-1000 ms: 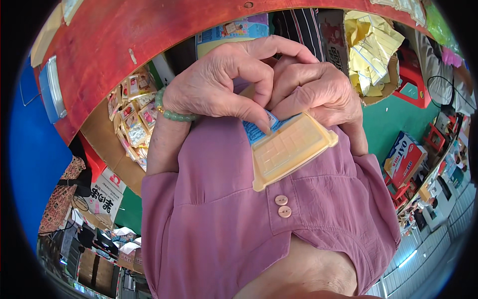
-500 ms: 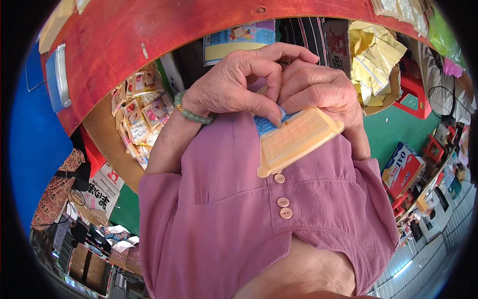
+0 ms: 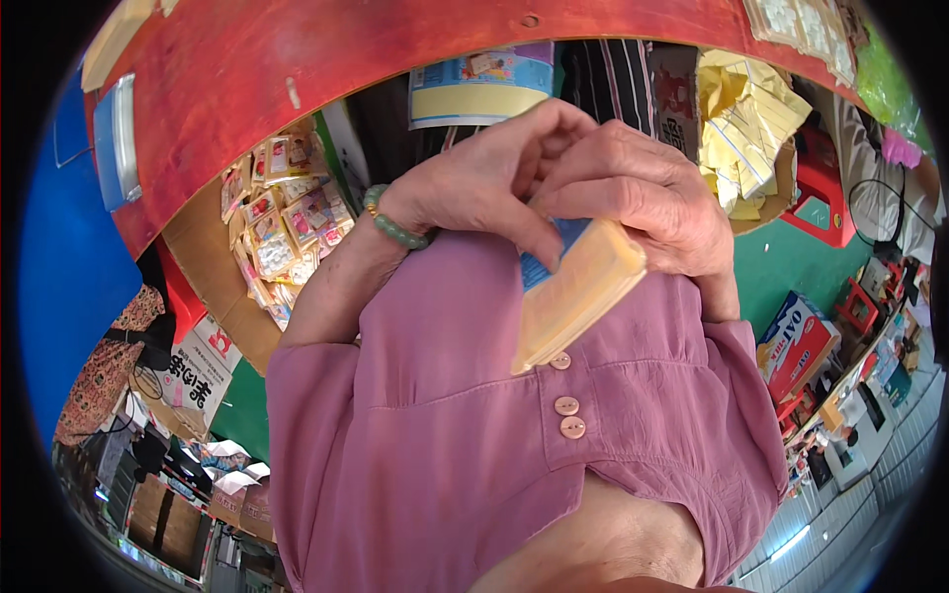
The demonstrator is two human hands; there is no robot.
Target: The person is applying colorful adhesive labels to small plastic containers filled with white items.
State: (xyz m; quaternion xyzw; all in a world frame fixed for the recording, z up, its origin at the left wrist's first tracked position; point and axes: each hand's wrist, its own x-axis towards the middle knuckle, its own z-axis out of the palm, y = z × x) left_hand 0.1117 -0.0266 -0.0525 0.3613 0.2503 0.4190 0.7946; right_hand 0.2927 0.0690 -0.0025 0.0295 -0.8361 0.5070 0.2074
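In front of my chest I hold a shallow cream plastic tray (image 3: 583, 296), tilted, with a blue printed card (image 3: 535, 272) against its upper left part. My left hand (image 3: 484, 183), with a green bead bracelet (image 3: 397, 231) at the wrist, is closed on the card, its thumb pressed along the blue edge. Bent over the tray's upper edge, the fingers of my right hand (image 3: 647, 203) grip it from the right. The fingertips of both hands meet behind the tray, where the hands hide them.
A red tabletop (image 3: 395, 40) curves across the far side. At left, a cardboard box (image 3: 213, 232) holds several small packaged trays (image 3: 277, 237). Crumpled yellow paper (image 3: 741, 128) fills a box at right. A blue printed sheet (image 3: 481, 87) lies beyond my hands, beside a red stool (image 3: 825, 188) farther right.
The tray has turned to a steeper tilt, its right end drawn in to the left and its lower corner dropped slightly. My right fingers have shifted over its edge.
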